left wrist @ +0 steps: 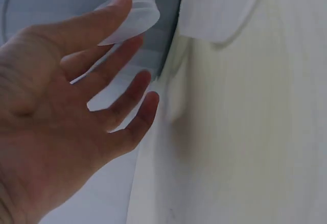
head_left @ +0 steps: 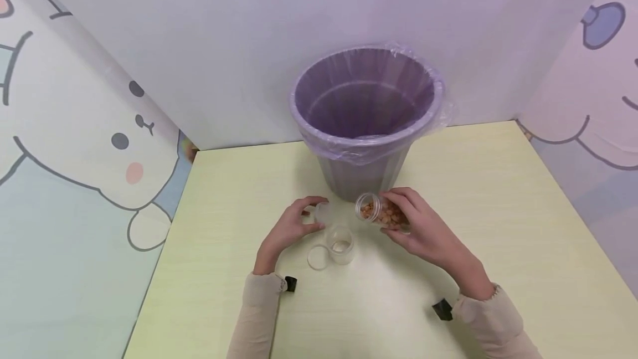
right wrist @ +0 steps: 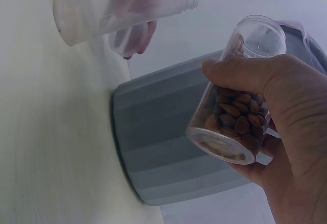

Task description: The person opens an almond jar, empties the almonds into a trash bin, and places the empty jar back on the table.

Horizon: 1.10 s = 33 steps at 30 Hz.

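My right hand [head_left: 418,231] grips a clear plastic jar of almonds [right wrist: 237,114], lying tilted in the head view with its uncapped mouth to the left. The almonds fill much of the jar. Between thumb and index finger, my left hand [head_left: 289,229] pinches a small translucent lid [left wrist: 140,17]; its other fingers are spread. A second clear jar [head_left: 341,248], uncapped and with no almonds visible inside, stands upright on the table between the hands. Beside it on the left lies a pale round lid [head_left: 318,257].
A large purple-looking bin [head_left: 356,173] lined with a clear bag stands at the back of the table, just beyond both hands. White wall [head_left: 224,71] rises behind it. Cartoon-printed panels [head_left: 89,126] flank the pale yellow table [head_left: 199,292].
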{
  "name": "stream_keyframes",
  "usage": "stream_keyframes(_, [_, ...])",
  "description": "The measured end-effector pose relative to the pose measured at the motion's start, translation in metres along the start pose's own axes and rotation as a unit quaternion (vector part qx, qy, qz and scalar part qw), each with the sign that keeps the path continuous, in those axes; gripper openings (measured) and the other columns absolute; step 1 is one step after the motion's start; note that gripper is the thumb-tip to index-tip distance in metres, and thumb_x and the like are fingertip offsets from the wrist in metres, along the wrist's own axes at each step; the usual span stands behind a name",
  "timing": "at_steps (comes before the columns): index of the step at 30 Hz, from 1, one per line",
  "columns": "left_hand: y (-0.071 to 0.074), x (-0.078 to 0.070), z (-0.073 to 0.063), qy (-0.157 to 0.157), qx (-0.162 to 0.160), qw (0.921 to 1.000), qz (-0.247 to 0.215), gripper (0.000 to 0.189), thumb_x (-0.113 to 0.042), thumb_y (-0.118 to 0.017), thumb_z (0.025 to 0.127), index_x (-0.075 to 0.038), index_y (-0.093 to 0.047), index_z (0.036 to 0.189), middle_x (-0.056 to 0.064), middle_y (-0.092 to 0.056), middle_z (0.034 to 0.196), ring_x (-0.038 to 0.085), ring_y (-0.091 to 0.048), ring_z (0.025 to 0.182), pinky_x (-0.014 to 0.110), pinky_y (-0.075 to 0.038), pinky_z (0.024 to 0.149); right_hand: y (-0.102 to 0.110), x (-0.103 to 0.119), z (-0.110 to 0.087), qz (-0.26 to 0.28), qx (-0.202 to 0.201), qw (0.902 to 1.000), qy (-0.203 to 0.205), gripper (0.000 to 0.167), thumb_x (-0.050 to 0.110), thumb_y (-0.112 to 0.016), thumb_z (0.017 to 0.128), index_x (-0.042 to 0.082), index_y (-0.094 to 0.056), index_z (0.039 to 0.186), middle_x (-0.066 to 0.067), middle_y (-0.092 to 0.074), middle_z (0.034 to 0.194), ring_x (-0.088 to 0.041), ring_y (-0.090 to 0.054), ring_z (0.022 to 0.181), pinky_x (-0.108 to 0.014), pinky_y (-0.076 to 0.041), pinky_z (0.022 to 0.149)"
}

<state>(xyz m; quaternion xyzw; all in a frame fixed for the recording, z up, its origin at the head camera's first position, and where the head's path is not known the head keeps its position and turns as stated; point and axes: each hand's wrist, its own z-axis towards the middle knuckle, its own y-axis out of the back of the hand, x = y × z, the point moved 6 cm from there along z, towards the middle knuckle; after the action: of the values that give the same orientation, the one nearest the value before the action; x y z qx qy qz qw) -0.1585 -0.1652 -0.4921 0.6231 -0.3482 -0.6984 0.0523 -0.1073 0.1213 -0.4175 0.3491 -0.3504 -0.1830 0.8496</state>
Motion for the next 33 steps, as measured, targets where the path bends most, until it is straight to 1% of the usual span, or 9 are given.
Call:
stream_keyframes(2, [-0.0014, 0.0024, 0.0007, -0.007, 0.0, 0.9997, 0.022, 0.056, -0.01, -0.084, 0.086, -0.014, -0.065, 0.139, 0.005, -0.063, 0.144, 0.027, -0.053, 0.137, 0.05, -0.048, 0.112, -0.0003, 0.0002, -0.0003, 0.0, 0.003, 1.0, -0.003, 0.077, 0.008, -0.095, 0.071, 0.002, -0.058, 0.139, -0.01, -0.058, 0.132, -0.021, -0.058, 0.116, -0.01, -0.042, 0.1])
stream_keyframes(5, [-0.0027, 0.0041, 0.0007, -0.03, -0.008, 0.9975, 0.064, 0.056, -0.011, -0.086, 0.083, -0.01, -0.066, 0.136, 0.01, -0.061, 0.144, 0.033, -0.047, 0.14, 0.053, -0.039, 0.117, -0.0008, 0.0005, -0.0008, 0.0, 0.007, 0.9999, -0.007, 0.077, 0.009, -0.095, 0.071, 0.002, -0.058, 0.138, -0.01, -0.058, 0.132, -0.02, -0.058, 0.116, -0.011, -0.043, 0.099])
stream_keyframes(8, [-0.0024, 0.0044, -0.0009, -0.036, -0.02, 0.9951, 0.09, 0.055, -0.014, -0.087, 0.082, -0.009, -0.067, 0.133, 0.014, -0.058, 0.144, 0.038, -0.041, 0.142, 0.057, -0.031, 0.122, -0.0013, 0.0005, -0.0013, 0.001, 0.008, 0.9999, -0.007, 0.077, 0.009, -0.095, 0.071, 0.002, -0.058, 0.138, -0.01, -0.058, 0.132, -0.021, -0.058, 0.115, -0.011, -0.043, 0.099])
stream_keyframes(13, [-0.0003, 0.0021, -0.002, -0.034, -0.03, 0.9926, 0.113, 0.055, -0.013, -0.088, 0.079, -0.005, -0.068, 0.129, 0.02, -0.056, 0.142, 0.043, -0.04, 0.14, 0.063, -0.031, 0.119, -0.0024, -0.0004, -0.002, 0.006, 0.008, 0.9999, -0.007, 0.077, 0.009, -0.095, 0.072, 0.002, -0.058, 0.139, -0.01, -0.058, 0.132, -0.02, -0.058, 0.115, -0.009, -0.042, 0.099])
stream_keyframes(17, [-0.0005, 0.0031, -0.0019, -0.021, -0.026, 0.9883, 0.149, 0.056, -0.013, -0.09, 0.076, -0.004, -0.069, 0.127, 0.022, -0.056, 0.142, 0.046, -0.04, 0.139, 0.066, -0.032, 0.116, -0.0034, -0.001, -0.0025, 0.009, 0.012, 0.9998, -0.01, 0.077, 0.009, -0.094, 0.072, 0.003, -0.057, 0.14, -0.008, -0.058, 0.132, -0.019, -0.059, 0.115, -0.011, -0.044, 0.099])
stream_keyframes(20, [-0.002, 0.0051, -0.0015, -0.005, -0.019, 0.9852, 0.17, 0.055, -0.014, -0.091, 0.076, -0.005, -0.069, 0.127, 0.02, -0.055, 0.144, 0.044, -0.039, 0.141, 0.066, -0.031, 0.117, -0.004, -0.001, -0.0032, 0.01, 0.018, 0.9997, -0.016, 0.077, 0.01, -0.094, 0.073, 0.004, -0.057, 0.14, -0.007, -0.058, 0.132, -0.019, -0.059, 0.116, -0.012, -0.045, 0.099])
stream_keyframes(26, [-0.005, 0.0058, -0.0005, 0.02, -0.003, 0.9801, 0.198, 0.055, -0.017, -0.09, 0.08, -0.007, -0.066, 0.128, 0.018, -0.05, 0.148, 0.041, -0.036, 0.144, 0.064, -0.03, 0.12, -0.0042, -0.0009, -0.0046, 0.01, 0.026, 0.9993, -0.024, 0.077, 0.011, -0.094, 0.074, 0.005, -0.057, 0.14, -0.006, -0.058, 0.133, -0.018, -0.059, 0.116, -0.017, -0.048, 0.098])
stream_keyframes(33, [-0.0054, 0.002, 0.0002, 0.051, 0.037, 0.9743, 0.217, 0.055, -0.021, -0.087, 0.084, -0.01, -0.061, 0.132, 0.018, -0.044, 0.152, 0.041, -0.029, 0.149, 0.063, -0.023, 0.124, -0.0029, -0.0012, -0.0055, 0.005, 0.03, 0.9993, -0.023, 0.077, 0.011, -0.094, 0.074, 0.005, -0.057, 0.141, -0.007, -0.058, 0.134, -0.019, -0.06, 0.117, -0.024, -0.053, 0.095])
